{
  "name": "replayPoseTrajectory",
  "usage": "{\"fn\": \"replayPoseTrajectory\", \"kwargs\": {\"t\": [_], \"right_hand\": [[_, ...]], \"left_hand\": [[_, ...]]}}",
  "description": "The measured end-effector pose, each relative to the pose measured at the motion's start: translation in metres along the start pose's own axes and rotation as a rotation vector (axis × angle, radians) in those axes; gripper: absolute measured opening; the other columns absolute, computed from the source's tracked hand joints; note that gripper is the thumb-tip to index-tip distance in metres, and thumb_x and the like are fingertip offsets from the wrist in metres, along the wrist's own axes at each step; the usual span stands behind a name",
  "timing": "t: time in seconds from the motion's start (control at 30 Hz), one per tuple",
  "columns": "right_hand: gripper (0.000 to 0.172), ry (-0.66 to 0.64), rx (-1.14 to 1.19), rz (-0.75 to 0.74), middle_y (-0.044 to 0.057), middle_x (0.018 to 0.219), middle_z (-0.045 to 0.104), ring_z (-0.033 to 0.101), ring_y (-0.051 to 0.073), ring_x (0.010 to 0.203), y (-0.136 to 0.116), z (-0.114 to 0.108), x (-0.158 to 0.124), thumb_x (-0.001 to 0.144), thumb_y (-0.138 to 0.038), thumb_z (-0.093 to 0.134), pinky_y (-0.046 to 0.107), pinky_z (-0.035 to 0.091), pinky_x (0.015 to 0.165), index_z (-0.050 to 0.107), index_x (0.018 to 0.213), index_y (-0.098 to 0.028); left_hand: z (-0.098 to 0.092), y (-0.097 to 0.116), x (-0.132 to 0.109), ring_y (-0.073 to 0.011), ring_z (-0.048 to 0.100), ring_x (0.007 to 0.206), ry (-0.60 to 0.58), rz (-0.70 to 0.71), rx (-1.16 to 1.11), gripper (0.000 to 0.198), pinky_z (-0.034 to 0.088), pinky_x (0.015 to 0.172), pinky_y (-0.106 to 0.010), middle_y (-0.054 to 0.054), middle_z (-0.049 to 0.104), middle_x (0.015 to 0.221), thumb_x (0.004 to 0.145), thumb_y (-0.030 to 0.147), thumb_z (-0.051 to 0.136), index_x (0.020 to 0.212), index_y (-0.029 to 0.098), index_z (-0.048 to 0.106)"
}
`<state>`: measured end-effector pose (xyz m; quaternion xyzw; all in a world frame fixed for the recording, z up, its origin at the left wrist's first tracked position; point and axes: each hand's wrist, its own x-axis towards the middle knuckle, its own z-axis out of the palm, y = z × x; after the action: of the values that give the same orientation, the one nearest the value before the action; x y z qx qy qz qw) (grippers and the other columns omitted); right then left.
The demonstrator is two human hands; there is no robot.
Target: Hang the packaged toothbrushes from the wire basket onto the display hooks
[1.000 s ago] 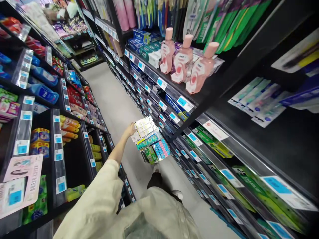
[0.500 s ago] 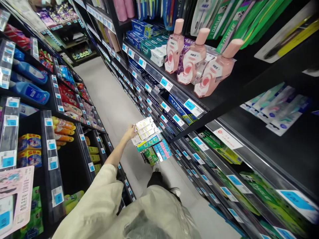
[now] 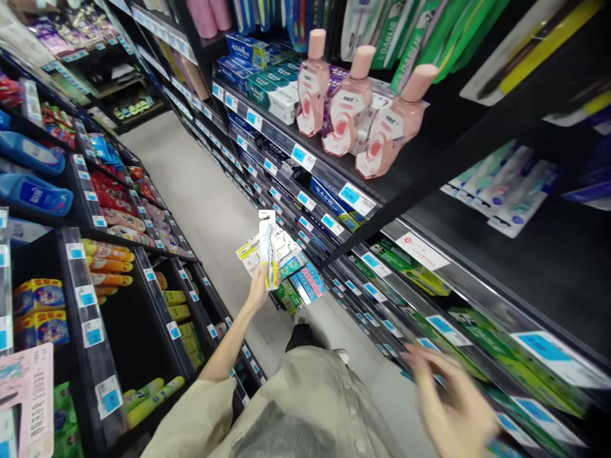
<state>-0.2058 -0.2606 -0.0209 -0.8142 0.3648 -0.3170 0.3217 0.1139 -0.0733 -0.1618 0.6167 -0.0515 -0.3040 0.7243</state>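
Note:
My left hand [image 3: 259, 285] is closed on the lower end of a packaged toothbrush [image 3: 268, 238], held upright over the aisle. Behind and below that pack lie more white-and-yellow toothbrush packs [image 3: 248, 249], beside blue and pink boxes [image 3: 308, 283] and green boxes [image 3: 287, 296]. What supports this pile is mostly hidden. At the lower right, my right hand [image 3: 451, 401] is smeared by motion near the shelf with green boxes. Its fingers are bent, with a gap between thumb and fingers, and I see nothing in it.
Shelves with price tags line both sides of the narrow aisle floor [image 3: 176, 162]. Pink mouthwash bottles [image 3: 346, 105] stand on the right shelf, with hanging toothbrushes above. On the left are blue bottles [image 3: 35, 194] and orange tubes [image 3: 109, 264]. A pink card [image 3: 41, 394] juts out lower left.
My left hand has raised one toothbrush pack upright above the others, which now lie fanned out. My right hand has come into view at the lower right. The camera view has shifted slightly.

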Motion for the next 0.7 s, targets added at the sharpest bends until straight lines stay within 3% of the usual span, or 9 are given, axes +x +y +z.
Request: {"fn": "replayPoseTrajectory", "kwargs": {"t": [0.17,0.23,0.33,0.5,0.6,0.7], "right_hand": [[0.016,-0.329,0.206,-0.166,0.005,0.097,0.077,0.074,0.019,0.079,-0.02,0.071,0.003,0.103,-0.022,0.058,0.031,0.061,0.076,0.073,0.11,-0.024],[0.019,-0.397,0.245,-0.182,0.006,0.1,0.076,0.073,0.017,0.08,-0.028,0.082,0.005,0.105,-0.022,0.056,0.029,0.06,0.077,0.072,0.115,-0.022],[0.021,-0.463,0.278,-0.166,0.007,0.106,0.076,0.073,0.018,0.087,-0.029,0.08,0.005,0.106,-0.021,0.053,0.03,0.058,0.083,0.07,0.119,-0.022],[0.018,-0.382,0.287,-0.111,0.006,0.1,0.075,0.07,0.017,0.081,-0.013,0.063,0.001,0.106,-0.023,0.055,0.029,0.057,0.078,0.07,0.115,-0.021],[0.018,-0.22,0.314,-0.032,0.007,0.102,0.074,0.07,0.017,0.085,-0.005,0.046,-0.001,0.105,-0.025,0.056,0.03,0.059,0.08,0.069,0.116,-0.021],[0.03,-0.026,0.415,0.036,0.006,0.107,0.074,0.072,0.017,0.09,0.001,0.025,-0.001,0.103,-0.028,0.059,0.029,0.061,0.082,0.063,0.133,-0.023]], "left_hand": [[0.085,0.019,-0.055,-0.0142,0.063,0.065,-0.104,-0.094,-0.29,0.053,0.048,0.056,-0.026,-0.005,0.07,0.089,0.088,0.061,0.076,0.115,0.019,0.058],[0.107,0.024,-0.068,-0.0132,0.06,0.06,-0.177,-0.128,-0.314,0.051,0.047,0.055,-0.025,-0.004,0.069,0.082,0.089,0.061,0.076,0.111,0.018,0.059],[0.129,0.026,-0.077,-0.0135,0.059,0.057,-0.271,-0.177,-0.301,0.051,0.048,0.055,-0.026,-0.004,0.069,0.077,0.09,0.063,0.073,0.108,0.016,0.062],[0.145,0.026,-0.082,-0.0157,0.063,0.06,-0.35,-0.177,-0.237,0.051,0.053,0.058,-0.028,-0.006,0.071,0.081,0.091,0.062,0.071,0.113,0.017,0.064],[0.153,0.027,-0.096,-0.0154,0.063,0.059,-0.428,-0.166,-0.094,0.044,0.054,0.059,-0.028,-0.004,0.07,0.078,0.092,0.061,0.07,0.11,0.02,0.066],[0.163,0.023,-0.118,-0.0194,0.068,0.064,-0.555,-0.209,0.183,0.042,0.059,0.065,-0.033,-0.004,0.073,0.083,0.092,0.061,0.069,0.11,0.022,0.07]]}}
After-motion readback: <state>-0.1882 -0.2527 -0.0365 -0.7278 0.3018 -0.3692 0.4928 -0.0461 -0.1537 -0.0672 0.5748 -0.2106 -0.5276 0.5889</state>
